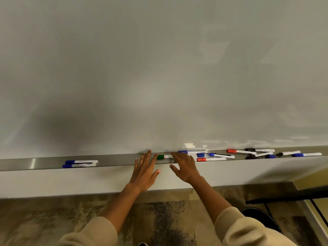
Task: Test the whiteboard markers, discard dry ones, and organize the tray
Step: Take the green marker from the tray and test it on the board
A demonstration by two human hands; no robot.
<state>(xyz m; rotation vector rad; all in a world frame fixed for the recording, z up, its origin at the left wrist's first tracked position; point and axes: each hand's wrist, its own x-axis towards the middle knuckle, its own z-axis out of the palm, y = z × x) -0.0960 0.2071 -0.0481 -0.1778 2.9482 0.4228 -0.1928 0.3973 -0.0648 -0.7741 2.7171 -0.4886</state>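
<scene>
No legible text on markers (213, 155).

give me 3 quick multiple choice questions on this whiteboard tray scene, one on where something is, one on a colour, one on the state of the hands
1. Where does the pair of blue-capped markers lie?
A. on the tray, left of both hands
B. on the floor
C. at the tray's far right end

2. What colour is the cap of the marker between the two hands?
A. red
B. green
C. black

3. How are the left hand and right hand?
A. both holding markers
B. both open with fingers straight
C. left open, right in a fist

Answers: 1 A, the pair sits alone on the tray left of the hands. 2 B, its cap shows green. 3 B, fingers are spread and grip nothing.
</scene>
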